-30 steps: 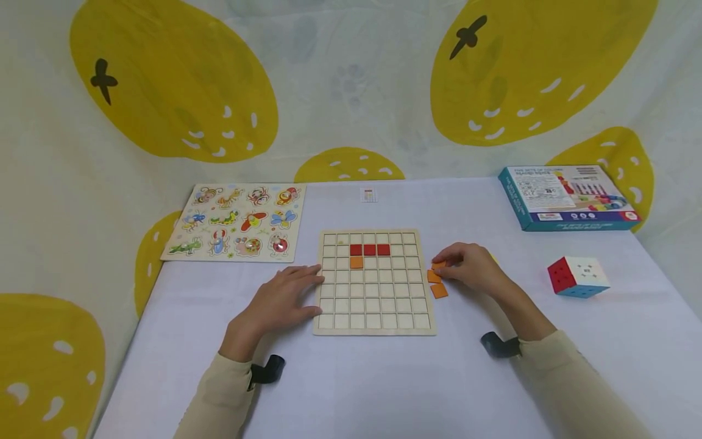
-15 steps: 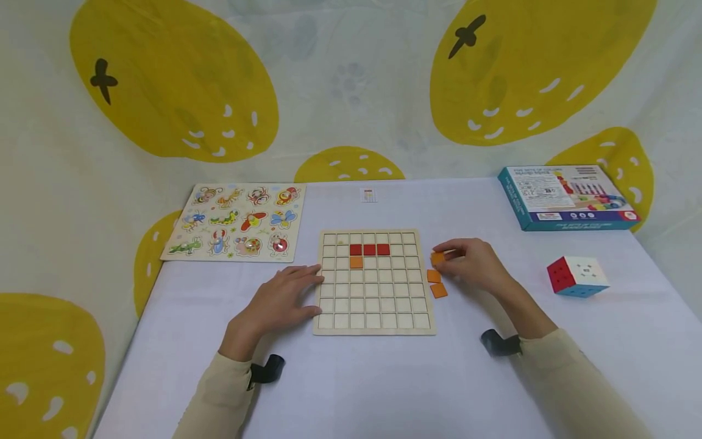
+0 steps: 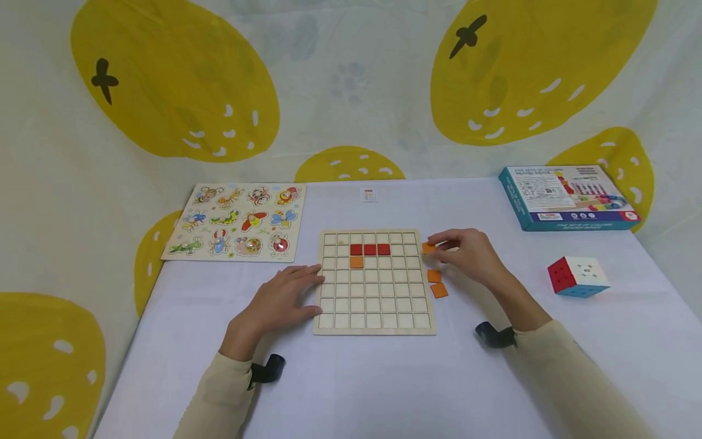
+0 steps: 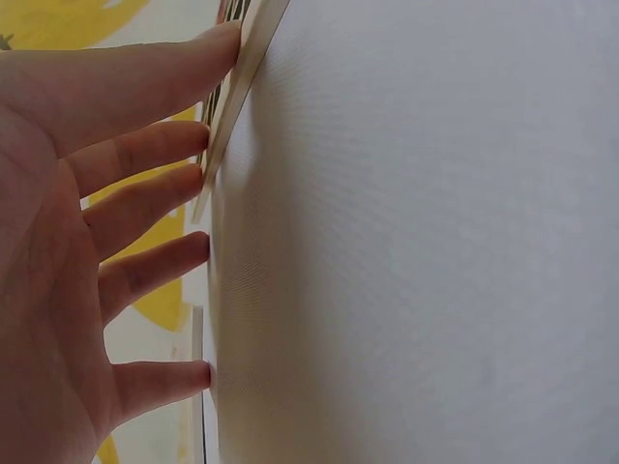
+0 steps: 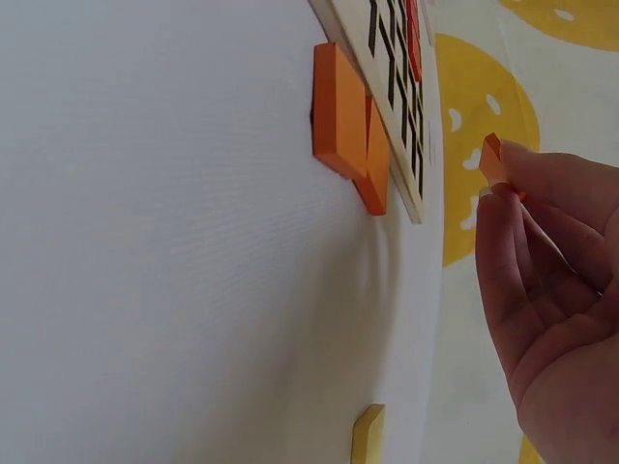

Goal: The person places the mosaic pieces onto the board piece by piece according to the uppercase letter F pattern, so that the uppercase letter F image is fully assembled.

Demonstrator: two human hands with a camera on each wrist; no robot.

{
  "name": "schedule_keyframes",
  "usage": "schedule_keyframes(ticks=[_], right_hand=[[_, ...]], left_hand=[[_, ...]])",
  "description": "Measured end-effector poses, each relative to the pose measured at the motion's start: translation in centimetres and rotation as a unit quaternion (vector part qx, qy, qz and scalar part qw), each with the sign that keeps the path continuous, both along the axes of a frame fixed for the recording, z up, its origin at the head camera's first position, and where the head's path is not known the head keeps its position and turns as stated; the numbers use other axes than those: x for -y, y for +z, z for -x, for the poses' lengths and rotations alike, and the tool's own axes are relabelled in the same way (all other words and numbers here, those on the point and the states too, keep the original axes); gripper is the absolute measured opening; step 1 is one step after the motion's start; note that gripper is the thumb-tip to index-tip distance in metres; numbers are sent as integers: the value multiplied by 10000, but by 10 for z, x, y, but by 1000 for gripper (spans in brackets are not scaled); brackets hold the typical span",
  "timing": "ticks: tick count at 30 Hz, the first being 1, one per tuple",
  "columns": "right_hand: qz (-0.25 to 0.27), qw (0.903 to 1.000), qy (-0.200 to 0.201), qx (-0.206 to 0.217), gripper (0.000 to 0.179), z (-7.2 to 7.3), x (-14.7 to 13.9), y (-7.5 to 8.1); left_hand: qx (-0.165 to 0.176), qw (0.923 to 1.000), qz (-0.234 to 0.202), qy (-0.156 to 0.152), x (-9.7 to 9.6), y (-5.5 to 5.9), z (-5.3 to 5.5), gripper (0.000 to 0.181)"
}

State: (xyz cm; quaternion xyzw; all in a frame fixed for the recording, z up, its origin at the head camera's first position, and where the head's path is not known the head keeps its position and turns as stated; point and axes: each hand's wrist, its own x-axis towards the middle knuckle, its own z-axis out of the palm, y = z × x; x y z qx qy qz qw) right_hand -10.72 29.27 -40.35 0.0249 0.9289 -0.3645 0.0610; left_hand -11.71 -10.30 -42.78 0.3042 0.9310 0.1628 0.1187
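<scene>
A wooden grid board (image 3: 373, 305) lies mid-table, with several red tiles (image 3: 370, 249) in a row and an orange tile (image 3: 356, 262) below the leftmost one. My left hand (image 3: 282, 299) rests at the board's left edge, its fingers spread; in the left wrist view the thumb (image 4: 145, 87) touches the board's side. My right hand (image 3: 466, 253) pinches another orange tile (image 5: 491, 159) between thumb and fingertips, raised above the table by the board's upper right edge. Two loose orange tiles (image 3: 436, 283) lie on the cloth beside the board's right edge.
An insect picture puzzle (image 3: 236, 222) lies at the back left and a small card (image 3: 369, 195) behind the board. A teal game box (image 3: 570, 198) and a colour cube (image 3: 578, 277) stand on the right. A yellow piece (image 5: 368, 435) shows in the right wrist view.
My right hand has picked up the topmost loose orange tile and moved it up and left toward the board's edge. My left hand and the board have stayed in place.
</scene>
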Motion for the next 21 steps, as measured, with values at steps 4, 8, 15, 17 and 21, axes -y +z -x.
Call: schedule_keyframes(ticks=[4,8,15,17,21], right_hand=[[73,9997,146,-156,29,3,4,2],[168,9994,207,-210,29,6,10,2],[234,9995,202,58,26,12,30,1],[301,9992,258,92,26,14,36,0],[421,9983,390,115,25,15,49,-1]], left_hand=[[11,10000,-6,4,0,0,0,63],[30,10000,20,31,-1,1,0,63],[48,10000,21,49,0,1,-1,63],[46,10000,14,43,0,1,-1,63],[50,10000,5,35,0,0,0,63]])
